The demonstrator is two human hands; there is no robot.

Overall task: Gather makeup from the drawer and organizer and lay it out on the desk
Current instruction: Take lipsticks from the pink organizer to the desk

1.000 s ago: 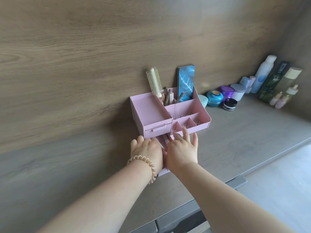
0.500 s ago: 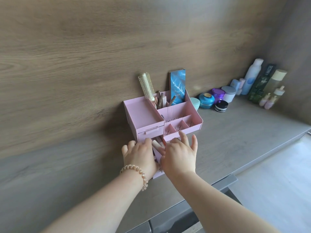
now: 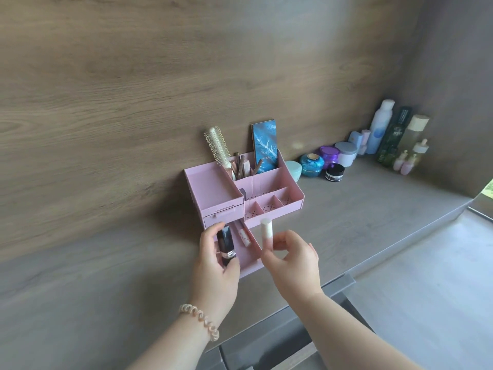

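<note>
While the pink organizer [image 3: 244,190] is standing against the wooden wall [image 3: 186,76] on the grey surface [image 3: 360,222], its lower drawer [image 3: 246,259] is sitting pulled out toward 6 o'clock. The left hand [image 3: 216,265] is closing its grip around a black lipstick [image 3: 226,245] with a silver band, holding it upright over the drawer's 9 o'clock edge. At 3 o'clock from it, the right hand [image 3: 292,259] is pinching a white-capped pink tube [image 3: 266,234] between thumb and fingers, cap pointing to 12 o'clock, just above the drawer's 3 o'clock edge. Between the 2 held items, 1 pale patterned tube [image 3: 244,237] is lying inside the drawer. A coiled bracelet [image 3: 199,321] is circling the left wrist. In the organizer's rear compartments at 12 o'clock, a round hairbrush [image 3: 217,146], several slim sticks [image 3: 241,165] and a blue palette [image 3: 265,145] are standing upright. At 2 o'clock, jars [image 3: 312,165] and bottles [image 3: 381,126] are lining the wall into the corner.
</note>
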